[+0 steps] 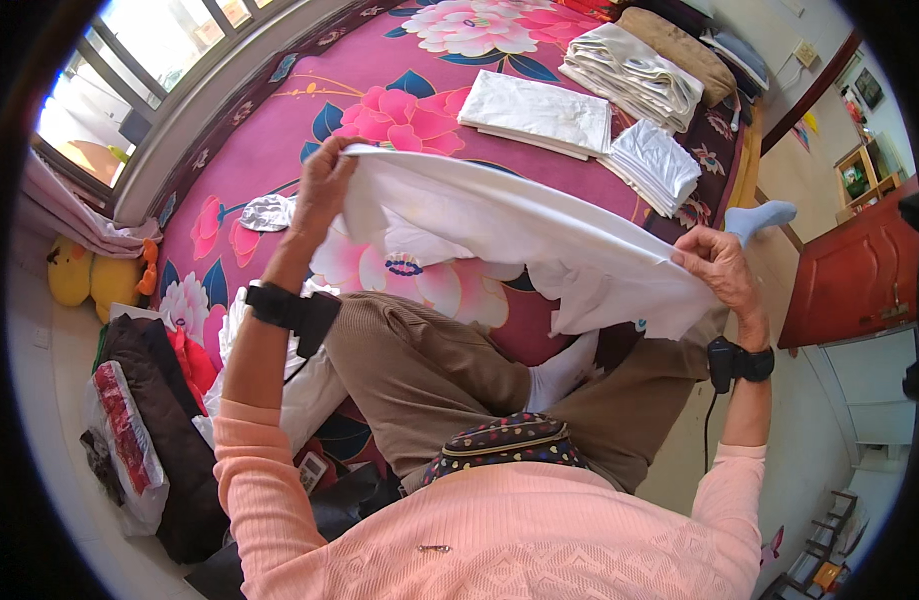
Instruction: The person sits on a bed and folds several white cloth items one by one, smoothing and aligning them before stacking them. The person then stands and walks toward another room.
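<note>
A white cloth [497, 206] is stretched between my two hands above the flowered bedspread, its lower part hanging loose in front of my knees. My left hand [328, 172] pinches its left upper corner. At the other end my right hand [714, 262] grips the right part of the edge between thumb and fingers. Beyond the cloth lie a flat folded white cloth [534, 112] and a smaller stack of folded white cloths [654, 165]. A small grey-and-white patterned item [267, 213] rests on the bed near my left wrist.
Folded white fabric [630, 71] and a brown folded textile [681, 52] are at the bed's far right. Crumpled white cloth [309, 390] lies beside my left knee, with dark clothing [159, 435] further left. A yellow plush toy [92, 274] sits by the curtain; a window is at upper left.
</note>
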Demonstrator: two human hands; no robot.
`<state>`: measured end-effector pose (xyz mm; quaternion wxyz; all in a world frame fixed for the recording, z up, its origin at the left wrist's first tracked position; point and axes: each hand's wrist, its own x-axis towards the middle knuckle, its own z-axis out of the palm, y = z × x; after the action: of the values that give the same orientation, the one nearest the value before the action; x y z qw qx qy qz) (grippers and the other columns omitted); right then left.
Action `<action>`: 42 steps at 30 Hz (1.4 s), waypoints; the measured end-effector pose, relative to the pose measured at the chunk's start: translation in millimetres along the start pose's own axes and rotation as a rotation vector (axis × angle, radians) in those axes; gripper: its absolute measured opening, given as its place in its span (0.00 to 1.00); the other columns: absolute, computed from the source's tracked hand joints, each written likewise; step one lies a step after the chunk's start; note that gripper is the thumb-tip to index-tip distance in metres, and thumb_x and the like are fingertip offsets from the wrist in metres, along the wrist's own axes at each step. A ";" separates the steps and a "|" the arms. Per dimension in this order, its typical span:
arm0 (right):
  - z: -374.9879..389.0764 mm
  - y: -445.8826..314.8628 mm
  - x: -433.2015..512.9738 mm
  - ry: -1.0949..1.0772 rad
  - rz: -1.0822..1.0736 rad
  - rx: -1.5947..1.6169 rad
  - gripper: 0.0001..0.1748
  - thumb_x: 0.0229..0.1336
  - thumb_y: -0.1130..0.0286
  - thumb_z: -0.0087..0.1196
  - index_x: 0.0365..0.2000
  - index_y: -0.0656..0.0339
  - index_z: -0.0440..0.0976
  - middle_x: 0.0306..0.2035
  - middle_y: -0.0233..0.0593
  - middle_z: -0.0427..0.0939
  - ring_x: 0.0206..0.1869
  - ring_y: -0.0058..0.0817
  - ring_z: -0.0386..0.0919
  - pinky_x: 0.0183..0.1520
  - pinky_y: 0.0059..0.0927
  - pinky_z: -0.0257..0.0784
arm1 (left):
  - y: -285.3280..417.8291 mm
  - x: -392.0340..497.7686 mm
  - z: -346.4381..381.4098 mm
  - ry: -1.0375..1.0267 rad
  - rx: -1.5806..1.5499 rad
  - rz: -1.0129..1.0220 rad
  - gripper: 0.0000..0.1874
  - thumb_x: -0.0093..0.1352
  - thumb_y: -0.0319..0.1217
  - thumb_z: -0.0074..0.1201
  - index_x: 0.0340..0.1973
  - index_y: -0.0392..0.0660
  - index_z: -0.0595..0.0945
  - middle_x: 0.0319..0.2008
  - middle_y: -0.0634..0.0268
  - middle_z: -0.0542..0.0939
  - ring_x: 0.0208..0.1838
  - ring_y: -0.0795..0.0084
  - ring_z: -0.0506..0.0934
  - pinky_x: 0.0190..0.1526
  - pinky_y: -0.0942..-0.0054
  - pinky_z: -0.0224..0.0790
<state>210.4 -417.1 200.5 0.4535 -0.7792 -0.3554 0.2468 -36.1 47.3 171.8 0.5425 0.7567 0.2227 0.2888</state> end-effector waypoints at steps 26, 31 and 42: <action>-84.3 71.0 43.0 0.372 0.237 -0.339 0.12 0.67 0.70 0.49 0.46 0.63 0.78 0.27 0.40 0.78 0.20 0.25 0.76 0.24 0.30 0.72 | -46.2 29.6 -90.3 0.015 1.271 0.435 0.05 0.71 0.29 0.49 0.37 0.41 0.77 0.30 0.51 0.80 0.34 0.52 0.82 0.32 0.56 0.74; -128.2 -19.6 29.3 0.851 -0.372 -0.361 0.15 0.73 0.70 0.47 0.54 0.51 0.79 0.39 0.30 0.80 0.31 0.15 0.78 0.31 0.21 0.78 | 59.2 88.2 -129.2 0.401 0.232 0.188 0.17 0.77 0.35 0.44 0.55 0.41 0.79 0.43 0.50 0.80 0.36 0.70 0.82 0.32 0.70 0.76; -64.7 -6.8 -38.8 0.740 -0.324 -0.431 0.12 0.67 0.77 0.53 0.49 0.60 0.78 0.45 0.35 0.81 0.46 0.25 0.78 0.48 0.28 0.76 | 43.4 -40.0 -122.5 0.402 0.732 0.549 0.14 0.71 0.19 0.42 0.48 0.41 0.80 0.45 0.57 0.81 0.48 0.63 0.80 0.49 0.70 0.71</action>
<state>229.6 -479.4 239.2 0.4102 -0.8259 -0.3298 -0.2020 -147.5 92.6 235.1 0.0917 0.8575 0.2021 0.4642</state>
